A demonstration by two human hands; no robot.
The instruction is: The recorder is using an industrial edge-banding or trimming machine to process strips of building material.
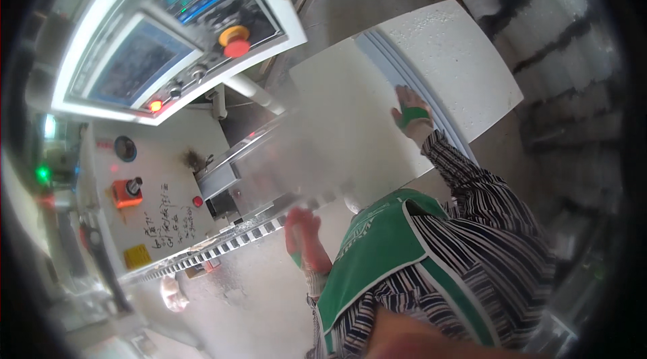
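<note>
Several long grey strips [404, 66] lie side by side across a white tabletop [465, 62]. My right hand [412, 115], with a green band around the palm, rests beside the strips at their near-left edge. Its fingers are stretched out and close nothing in. My left hand [303, 234] is at the machine's toothed edge, low in the middle of the view, and looks reddish. Blur hides how its fingers are held, and I see nothing in it. A hazy, smeared patch covers the part of the machine just beyond that hand.
A control box [182, 36] with a screen, lit digits and a red-yellow push button [235, 42] hangs at upper left. Below it, a white machine panel [165, 177] bears an orange switch [127, 192] and handwriting. A toothed rail [222, 246] runs along its near edge.
</note>
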